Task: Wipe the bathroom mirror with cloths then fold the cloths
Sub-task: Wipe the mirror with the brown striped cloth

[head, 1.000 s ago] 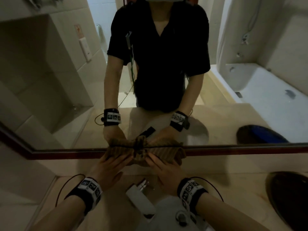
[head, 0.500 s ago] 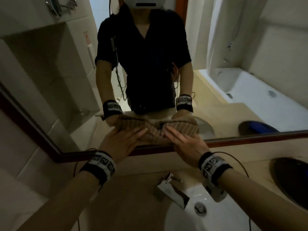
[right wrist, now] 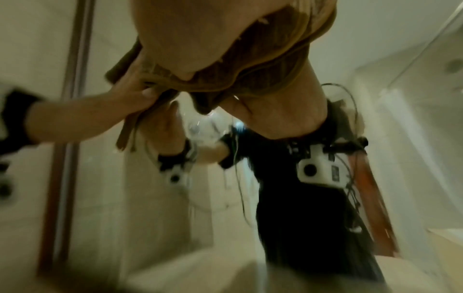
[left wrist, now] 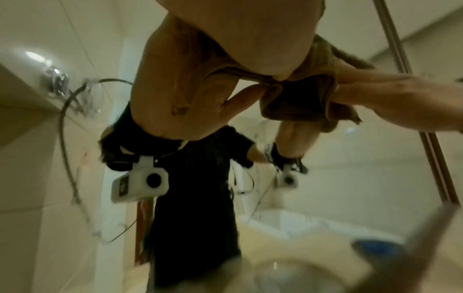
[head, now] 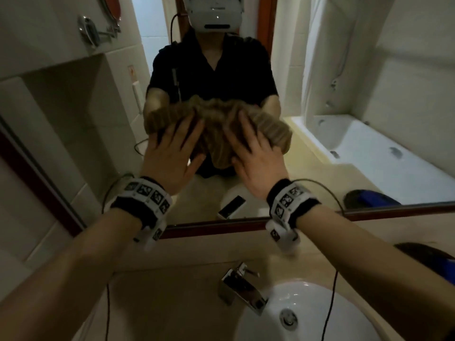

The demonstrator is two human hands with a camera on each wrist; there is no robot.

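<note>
A brown ribbed cloth (head: 216,129) lies bunched against the bathroom mirror (head: 73,119) at about chest height of my reflection. My left hand (head: 172,153) presses its left part with straight, spread fingers. My right hand (head: 256,156) presses the right part the same way. I cannot tell whether it is one cloth or two. In the left wrist view my palm (left wrist: 238,39) lies flat on the cloth (left wrist: 300,95). The right wrist view shows my right palm (right wrist: 188,39) on the cloth (right wrist: 263,75), with my left hand (right wrist: 100,115) touching its hanging edge.
The mirror's red-brown frame (head: 369,212) runs just below my wrists. Under it are the beige counter, a chrome faucet (head: 242,289) and a white basin (head: 307,316). A dark blue object (head: 430,262) sits on the counter at the right. Tiled wall stands to the left.
Both hands have slid the cloth up the glass, from the mirror's bottom frame to well above it. Their fingers stay flat on the cloth.
</note>
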